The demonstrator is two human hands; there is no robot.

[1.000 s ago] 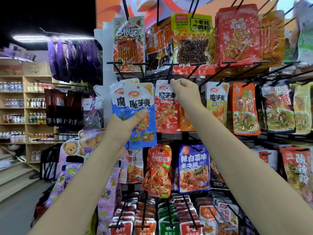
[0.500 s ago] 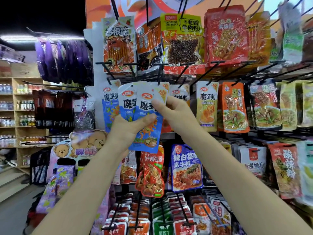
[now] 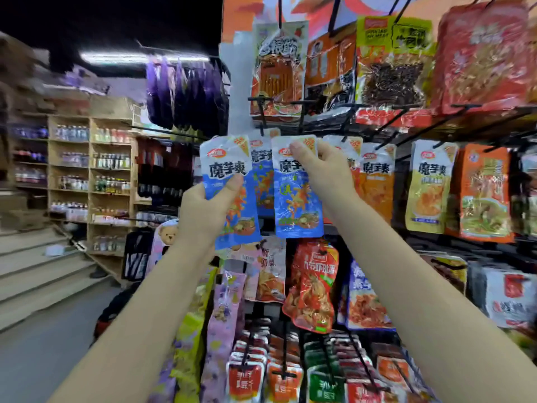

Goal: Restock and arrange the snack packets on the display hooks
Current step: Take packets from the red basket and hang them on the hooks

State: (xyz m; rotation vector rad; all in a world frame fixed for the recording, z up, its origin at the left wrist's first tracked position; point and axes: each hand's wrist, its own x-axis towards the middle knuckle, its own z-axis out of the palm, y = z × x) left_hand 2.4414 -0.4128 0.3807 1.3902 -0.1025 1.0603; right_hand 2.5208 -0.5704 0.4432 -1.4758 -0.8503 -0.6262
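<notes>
Left hand: my left hand [image 3: 207,212] grips a blue snack packet [image 3: 229,184] low on its body, thumb pressed across the front and the other fingers curled behind. I judge this is stock waiting its turn, held to one side so the hook area stays in sight.

Right hand: my right hand [image 3: 322,170] pinches a second blue packet [image 3: 296,199] near its top edge, thumb on the front and the remaining fingers wrapped behind. Gripping high leaves the body hanging free and, I think, lets me steer the hang hole.

Packet in play: the second blue packet hangs upright just beside the one in my left hand, in front of the middle row. The view is blurred, so I cannot tell whether its hole is on a peg yet.

Middle row: another blue packet [image 3: 261,170] of the same design hangs between and behind the two I hold. Orange packets [image 3: 376,181] and yellow packets [image 3: 427,187] of the same brand follow to the right, grouped by colour, so blue belongs at this left end.

Display hooks: the black display hooks [image 3: 386,126] jut toward me, so a packet has to be threaded on from the tip.

Far background: wooden shelves [image 3: 90,170] of bottles stand well apart at left.
</notes>
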